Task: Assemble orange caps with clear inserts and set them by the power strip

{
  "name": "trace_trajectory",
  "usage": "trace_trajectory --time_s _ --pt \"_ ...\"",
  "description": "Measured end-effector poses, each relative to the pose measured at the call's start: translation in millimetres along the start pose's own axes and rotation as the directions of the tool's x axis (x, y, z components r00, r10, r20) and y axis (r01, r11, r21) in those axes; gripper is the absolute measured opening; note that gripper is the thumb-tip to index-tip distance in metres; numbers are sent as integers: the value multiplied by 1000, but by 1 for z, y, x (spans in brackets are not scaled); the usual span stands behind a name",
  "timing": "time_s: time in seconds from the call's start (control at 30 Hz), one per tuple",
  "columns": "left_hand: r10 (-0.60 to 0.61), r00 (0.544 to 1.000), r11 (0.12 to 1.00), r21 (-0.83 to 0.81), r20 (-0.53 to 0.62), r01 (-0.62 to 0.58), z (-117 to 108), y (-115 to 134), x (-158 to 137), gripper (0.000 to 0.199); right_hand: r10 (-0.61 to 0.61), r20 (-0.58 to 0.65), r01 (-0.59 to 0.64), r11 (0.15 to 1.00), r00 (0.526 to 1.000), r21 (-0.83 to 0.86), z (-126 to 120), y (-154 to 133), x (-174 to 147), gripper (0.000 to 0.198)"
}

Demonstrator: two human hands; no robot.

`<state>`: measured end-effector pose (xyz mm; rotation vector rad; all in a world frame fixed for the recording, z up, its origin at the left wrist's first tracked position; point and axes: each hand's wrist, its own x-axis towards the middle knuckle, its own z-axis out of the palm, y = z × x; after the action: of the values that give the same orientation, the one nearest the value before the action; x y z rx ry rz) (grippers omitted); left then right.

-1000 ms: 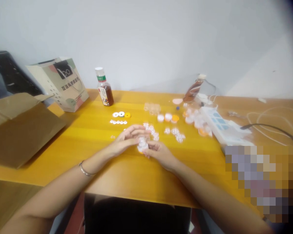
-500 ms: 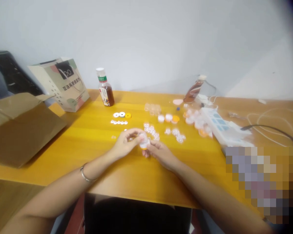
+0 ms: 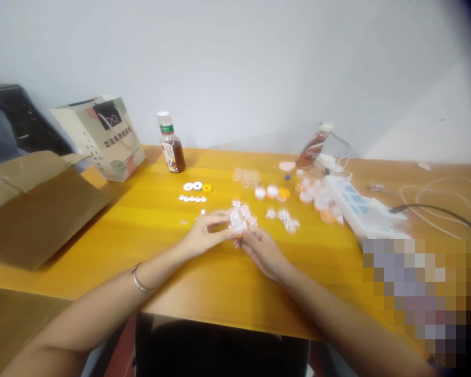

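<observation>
Over the middle of the table, both my hands are closed on a small round clear plastic container [image 3: 236,220] with some orange at its lower edge. My left hand [image 3: 206,231] pinches it from the left side. Fingers of my right hand [image 3: 264,250] grip its lower right edge. Just beyond it lie white patterned discs [image 3: 247,213], with more dotted discs [image 3: 286,218] to the right. Clear plastic pieces [image 3: 246,177] and a row of white and orange round caps [image 3: 272,192] sit farther back. Blur hides what is inside the container.
At the left stand a cardboard box [image 3: 43,209], a paper bag [image 3: 115,139] and a dark drink bottle [image 3: 172,149]. White and yellow rings [image 3: 197,186] lie above small white pieces [image 3: 192,198]. To the right are piled round containers [image 3: 317,195], a tilted bottle [image 3: 313,149] and cables [image 3: 435,204].
The container has shifted slightly right and up and tilted, showing more of its round face. My left fingers have moved from its front to its side. The view has shifted slightly.
</observation>
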<state>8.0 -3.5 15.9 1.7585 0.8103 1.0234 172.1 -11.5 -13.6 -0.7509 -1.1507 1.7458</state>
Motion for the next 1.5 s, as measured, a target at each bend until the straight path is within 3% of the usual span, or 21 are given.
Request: trace_trajectory --time_s 0.2,0.33,0.5,0.67,0.87,0.97,1.03,1.1,1.17,1.23,1.33,1.43,1.5 --pt "-34 991 999 0 -129 34 7 -8 -3 18 -143 -131 108 965 981 -240 6 -1 -3 30" --pt "-30 992 999 -30 -124 27 8 -8 -3 16 -179 -129 138 950 975 -281 8 -1 -5 29" --pt "-65 993 989 -138 -98 51 9 -7 -2 13 -57 -67 57 998 996 8 11 3 -5 32" --pt "-162 980 946 -300 -115 121 15 -8 -3 17 91 39 -99 951 995 294 13 1 -4 29" --pt "-155 986 926 -355 -55 126 16 -5 -5 15 141 269 -226 922 953 316 12 -2 -5 39" --pt "-117 992 947 -306 -38 99 10 -2 -3 17 130 263 -187 961 956 205 7 -1 -2 41" --pt "-101 995 974 -207 -27 93 6 -2 -2 20 107 188 -114 993 976 24 0 -2 2 44" --pt "-74 994 997 -2 -77 74 3 -4 -2 20 -10 61 24 974 998 -225 -6 -4 4 43" --pt "-6 989 969 244 -145 41 3 -9 -2 19 -201 -32 162 865 979 -474 -10 -8 5 32" --pt "55 987 905 425 -152 15 5 -15 -3 20 -357 -40 239 702 933 -671 -10 -12 5 29" --pt "65 995 829 559 -74 -13 8 -21 -4 26 -424 -8 244 535 905 -809 -9 -16 2 21" --pt "60 997 813 581 -49 -20 7 -22 -6 45 -388 -105 144 559 916 -817 -17 -26 1 21" --pt "79 995 830 556 -61 -31 5 -18 -7 51 -393 -220 59 587 893 -807 -33 -38 0 24"
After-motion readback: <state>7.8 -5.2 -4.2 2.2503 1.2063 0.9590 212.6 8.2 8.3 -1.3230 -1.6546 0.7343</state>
